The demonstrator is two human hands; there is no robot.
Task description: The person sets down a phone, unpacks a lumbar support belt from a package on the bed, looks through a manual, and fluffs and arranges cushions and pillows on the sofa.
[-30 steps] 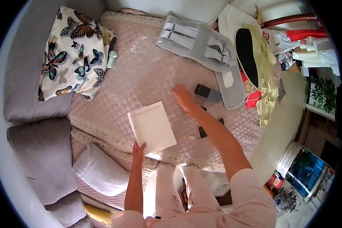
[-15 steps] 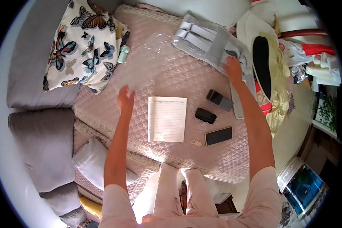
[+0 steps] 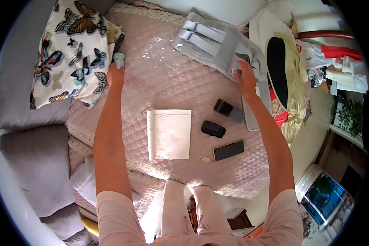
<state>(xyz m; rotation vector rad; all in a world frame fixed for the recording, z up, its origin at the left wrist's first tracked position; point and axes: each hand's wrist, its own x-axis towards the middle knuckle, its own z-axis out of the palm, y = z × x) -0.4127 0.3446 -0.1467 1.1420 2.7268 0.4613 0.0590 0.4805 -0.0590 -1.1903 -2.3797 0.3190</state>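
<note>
My left hand (image 3: 116, 76) is closed around the lower part of a small mint-green device (image 3: 119, 60), beside the butterfly-print cushion (image 3: 80, 53). My right hand (image 3: 246, 78) has its fingers apart at the edge of the grey strapped support (image 3: 217, 43); a small pink-and-white item (image 3: 234, 71) shows by the fingertips, and whether it is gripped is unclear. Between my arms a lined notebook (image 3: 170, 134) lies open on the quilted bedspread (image 3: 151, 90). To its right are a grey-black device (image 3: 229, 111), a black case (image 3: 213, 129), a phone (image 3: 228, 150) and a small tag (image 3: 203, 159).
Clear plastic wrap (image 3: 162, 51) lies near the far side of the bed. Grey cushions (image 3: 35, 168) line the left. Gold fabric (image 3: 293, 82) with a black oval piece (image 3: 277, 69) is at the right edge, and a fish tank (image 3: 324, 194) stands lower right.
The notebook, held by my left hand a second ago, now lies on the bed. My left hand has moved up and left onto the mint-green device. My right hand has moved to the grey support.
</note>
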